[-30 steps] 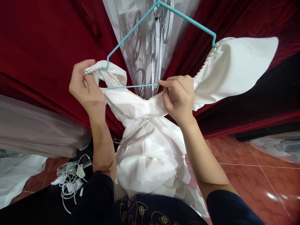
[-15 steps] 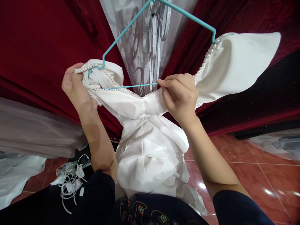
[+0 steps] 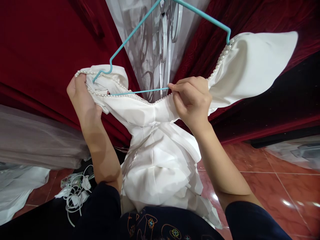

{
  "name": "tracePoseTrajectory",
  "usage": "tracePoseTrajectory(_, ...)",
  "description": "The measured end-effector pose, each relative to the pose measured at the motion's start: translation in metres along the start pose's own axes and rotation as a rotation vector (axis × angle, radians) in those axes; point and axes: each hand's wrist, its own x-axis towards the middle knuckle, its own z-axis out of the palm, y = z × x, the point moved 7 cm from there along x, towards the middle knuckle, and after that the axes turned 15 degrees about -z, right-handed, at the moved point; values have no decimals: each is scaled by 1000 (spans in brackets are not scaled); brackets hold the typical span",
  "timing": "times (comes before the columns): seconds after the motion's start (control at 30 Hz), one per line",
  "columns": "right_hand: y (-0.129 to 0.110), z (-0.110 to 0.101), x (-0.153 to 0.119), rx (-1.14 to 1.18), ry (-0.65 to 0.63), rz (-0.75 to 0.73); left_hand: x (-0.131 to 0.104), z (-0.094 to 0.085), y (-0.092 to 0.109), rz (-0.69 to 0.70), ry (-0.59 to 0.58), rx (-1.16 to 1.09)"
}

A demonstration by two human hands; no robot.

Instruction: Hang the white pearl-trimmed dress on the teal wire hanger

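Note:
A white dress [image 3: 155, 156] with pearl beading along its neckline hangs in front of me on a light blue hanger [image 3: 200, 14]. My left hand [image 3: 82, 90] is closed on the beaded shoulder edge at the left, beside the hanger's left end, which pokes free inside the neckline. Between finger and thumb, my right hand [image 3: 191, 98] pinches the hanger's thin lower bar over the right side of the bodice. The right sleeve [image 3: 260, 63] spreads out from the hanger's other end.
Dark red curtains [image 3: 45, 43] and a sheer white panel with pale scrollwork stand behind the dress. Tangled white cables [image 3: 75, 200] lie on a black surface at lower left. Pale tulle [image 3: 37, 136] hangs at the left. Glossy red tiles [image 3: 260, 163] cover the floor.
My left hand has pulled the beaded shoulder edge slightly outward and up over the hanger's left tip. My right hand keeps its pinch in nearly the same spot.

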Motion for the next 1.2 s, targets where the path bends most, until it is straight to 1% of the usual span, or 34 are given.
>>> tracePoseTrajectory(0.07, -2, 1, 1, 10, 21, -13, 5, -10, -8, -38, 76, -74)
tracePoseTrajectory(0.13, -2, 3, 1, 29, 42, -35, 5, -24, -13, 6, 178, -90)
tracePoseTrajectory(0.2, -2, 4, 1, 42, 69, -69, -2, -36, -14, 149, 265, 2)
tracePoseTrajectory(0.27, -2, 4, 1, 48, 99, -105, -14, -45, -14, 309, 334, 155)
tracePoseTrajectory(0.33, -3, 2, 1, 43, 129, -141, -26, -52, -18, 403, 393, 279)
tracePoseTrajectory(0.4, -6, 1, 2, 38, 138, -160, -35, -59, -23, 432, 454, 310)
tracePoseTrajectory(0.47, -10, 1, 2, 54, 136, -158, -40, -64, -29, 421, 486, 279)
tracePoseTrajectory(0.53, -14, 3, 2, 80, 139, -146, -43, -65, -34, 396, 497, 237)
tracePoseTrajectory(0.6, -16, 5, 2, 83, 150, -138, -46, -64, -35, 400, 494, 214)
tracePoseTrajectory(0.67, -16, 7, 3, 72, 162, -139, -49, -59, -33, 443, 438, 177)
tracePoseTrajectory(0.7, -15, 8, 3, 68, 165, -141, -49, -55, -32, 458, 374, 160)
tracePoseTrajectory(0.77, -13, 10, 3, 70, 172, -150, -50, -39, -33, 441, 190, 145)
tracePoseTrajectory(0.83, -10, 11, 4, 78, 167, -145, -54, -17, -39, 360, -12, 162)
tracePoseTrajectory(0.9, -9, 12, 4, 85, 165, -134, -64, 7, -44, 283, -181, 166)
tracePoseTrajectory(1.0, -9, 11, 4, 90, 175, -147, -85, 45, -46, 195, -382, 69)
tracePoseTrajectory(1.07, -11, 11, 3, 97, 172, -158, -96, 66, -44, 141, -458, -67)
tracePoseTrajectory(1.1, -12, 11, 3, 105, 166, -157, -100, 73, -42, 124, -470, -132)
tracePoseTrajectory(1.13, -13, 10, 3, 117, 157, -150, -102, 78, -40, 122, -465, -183)
tracePoseTrajectory(1.2, -16, 7, 3, 159, 122, -126, -106, 83, -35, 150, -421, -229)
